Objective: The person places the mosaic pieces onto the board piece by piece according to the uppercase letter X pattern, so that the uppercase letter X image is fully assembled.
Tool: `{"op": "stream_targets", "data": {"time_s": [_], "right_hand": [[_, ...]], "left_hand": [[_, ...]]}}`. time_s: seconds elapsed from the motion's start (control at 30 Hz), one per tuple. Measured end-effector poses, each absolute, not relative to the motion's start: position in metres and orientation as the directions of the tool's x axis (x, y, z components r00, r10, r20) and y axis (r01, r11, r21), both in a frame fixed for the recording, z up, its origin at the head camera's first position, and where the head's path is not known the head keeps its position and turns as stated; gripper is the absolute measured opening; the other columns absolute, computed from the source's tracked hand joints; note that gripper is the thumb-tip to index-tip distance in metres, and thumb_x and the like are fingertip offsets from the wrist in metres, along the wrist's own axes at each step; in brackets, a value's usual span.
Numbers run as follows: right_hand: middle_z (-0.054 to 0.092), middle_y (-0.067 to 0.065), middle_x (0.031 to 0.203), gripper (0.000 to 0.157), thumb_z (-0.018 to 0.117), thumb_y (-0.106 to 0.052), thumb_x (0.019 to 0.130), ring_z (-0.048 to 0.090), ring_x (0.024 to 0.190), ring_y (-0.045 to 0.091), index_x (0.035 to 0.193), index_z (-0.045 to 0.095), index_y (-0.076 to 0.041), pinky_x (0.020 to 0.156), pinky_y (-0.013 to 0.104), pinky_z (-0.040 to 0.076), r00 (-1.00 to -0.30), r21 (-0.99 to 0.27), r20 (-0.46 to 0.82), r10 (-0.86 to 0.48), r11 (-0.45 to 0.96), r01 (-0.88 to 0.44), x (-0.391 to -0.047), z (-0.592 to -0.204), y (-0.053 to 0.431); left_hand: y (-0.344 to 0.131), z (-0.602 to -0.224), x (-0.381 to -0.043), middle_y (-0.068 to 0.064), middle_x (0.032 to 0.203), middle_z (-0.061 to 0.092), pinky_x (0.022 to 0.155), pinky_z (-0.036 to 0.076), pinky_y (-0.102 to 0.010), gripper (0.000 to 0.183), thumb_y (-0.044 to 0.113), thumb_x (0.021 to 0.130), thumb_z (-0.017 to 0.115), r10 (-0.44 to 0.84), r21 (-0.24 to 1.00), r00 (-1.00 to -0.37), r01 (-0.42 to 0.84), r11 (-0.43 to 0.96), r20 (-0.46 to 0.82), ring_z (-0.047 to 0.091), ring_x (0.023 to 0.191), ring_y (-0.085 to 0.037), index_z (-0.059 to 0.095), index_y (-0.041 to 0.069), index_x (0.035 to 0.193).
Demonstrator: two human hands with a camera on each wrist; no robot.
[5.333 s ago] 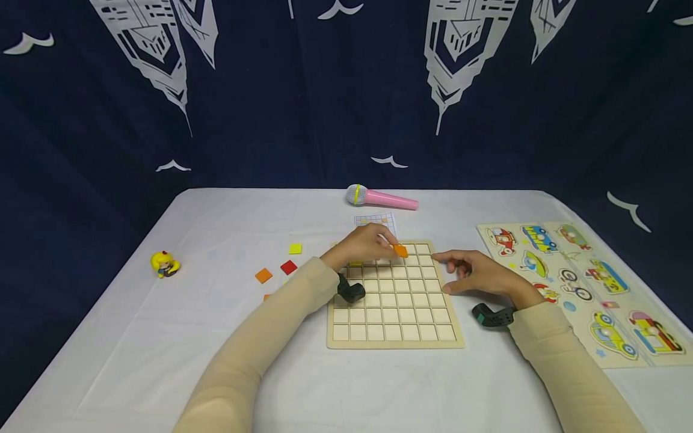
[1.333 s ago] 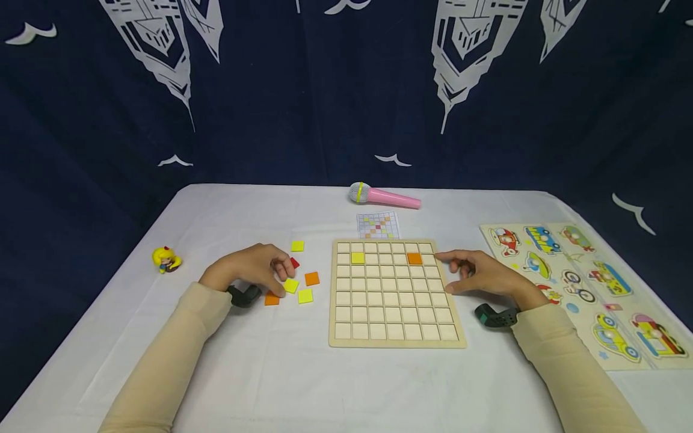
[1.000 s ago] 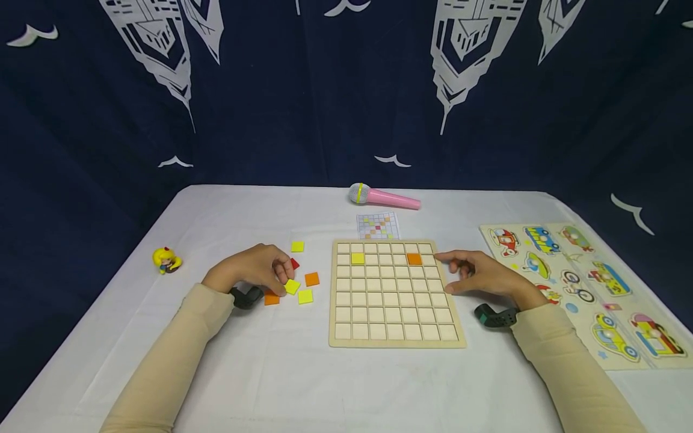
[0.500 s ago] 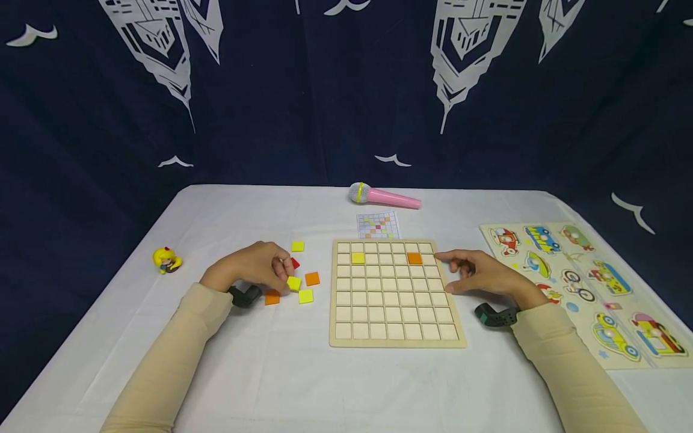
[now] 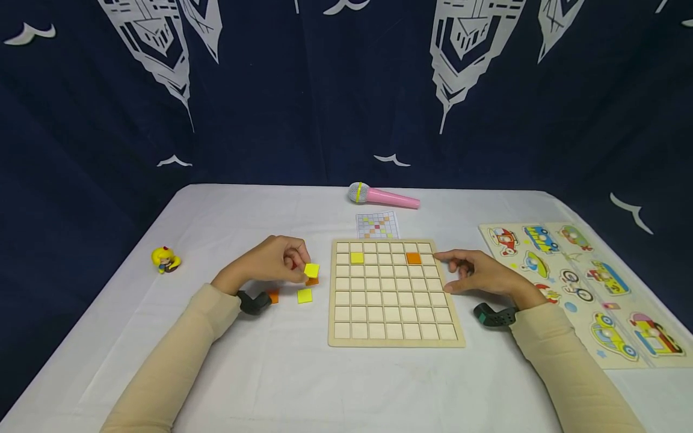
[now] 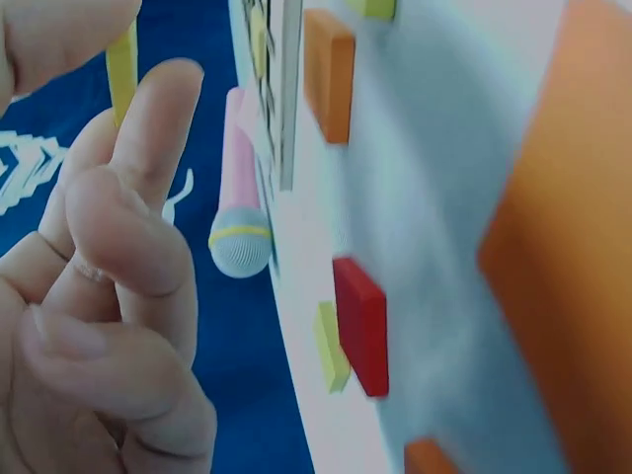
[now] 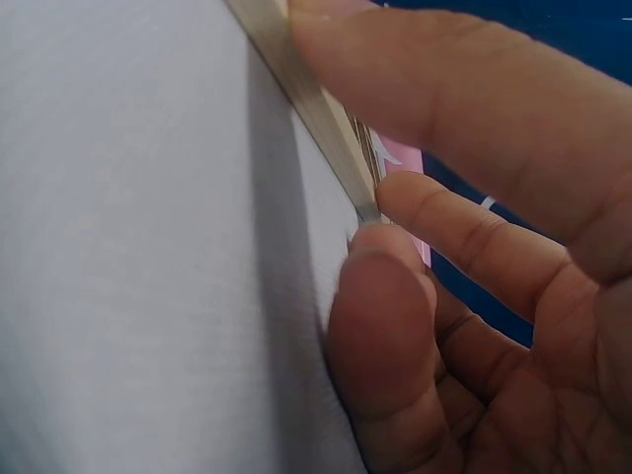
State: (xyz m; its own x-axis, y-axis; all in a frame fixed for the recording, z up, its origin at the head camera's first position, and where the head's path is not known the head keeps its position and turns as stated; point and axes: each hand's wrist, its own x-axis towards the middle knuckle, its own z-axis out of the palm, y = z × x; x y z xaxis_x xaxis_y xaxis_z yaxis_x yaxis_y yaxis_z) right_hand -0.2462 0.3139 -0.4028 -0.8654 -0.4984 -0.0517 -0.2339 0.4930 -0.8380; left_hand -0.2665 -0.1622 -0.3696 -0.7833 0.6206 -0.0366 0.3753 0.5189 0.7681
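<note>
My left hand (image 5: 271,258) pinches a yellow square tile (image 5: 311,270) between thumb and fingertip, raised above the table left of the wooden grid board (image 5: 397,343). Below it lie an orange tile (image 5: 313,281) and another yellow tile (image 5: 305,296); a second orange tile (image 5: 274,296) shows beside the wrist. The left wrist view also has a red tile (image 6: 361,326), mostly hidden by the hand in the head view. On the board sit one yellow tile (image 5: 357,258) and one orange tile (image 5: 414,258). My right hand (image 5: 482,272) touches the board's right edge with thumb and index finger.
Behind the board lies a small printed grid card (image 5: 377,225), and beyond it a pink toy microphone (image 5: 392,198). A vehicle picture puzzle board (image 5: 585,288) lies to the right. At far left is a yellow-haired figurine (image 5: 165,260).
An orange tile went into the board's second row earlier. The left hand then moved to the loose tiles, took up a yellow one and moved slightly right with it. The right hand stays put.
</note>
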Motion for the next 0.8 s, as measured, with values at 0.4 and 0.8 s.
{"op": "stream_targets", "data": {"time_s": [0.4, 0.8], "right_hand": [[0.050, 0.010, 0.102, 0.074, 0.088, -0.004, 0.086, 0.046, 0.079, 0.014, 0.149, 0.053, 0.014, 0.069, 0.026, 0.042, -0.872, -0.822, -0.082, -0.483, 0.527, -0.215, -0.246, -0.402, 0.314], [0.050, 0.010, 0.103, 0.074, 0.089, -0.005, 0.086, 0.046, 0.080, 0.014, 0.149, 0.054, 0.013, 0.069, 0.026, 0.041, -0.873, -0.822, -0.085, -0.481, 0.529, -0.211, -0.245, -0.401, 0.313]], "left_hand": [[-0.133, -0.368, -0.269, 0.004, 0.086, 0.076, 0.062, 0.043, -0.027, 0.023, 0.012, 0.083, 0.089, 0.613, 0.707, -0.790, 0.428, 0.563, -0.009, 0.054, 0.062, -0.015, 0.074, 0.009, 0.101], [-0.104, -0.365, -0.274, 0.005, 0.088, 0.076, 0.069, 0.047, -0.029, 0.023, 0.016, 0.084, 0.090, 0.642, 0.654, -0.767, 0.484, 0.582, -0.003, 0.057, 0.071, -0.015, 0.074, 0.011, 0.100]]}}
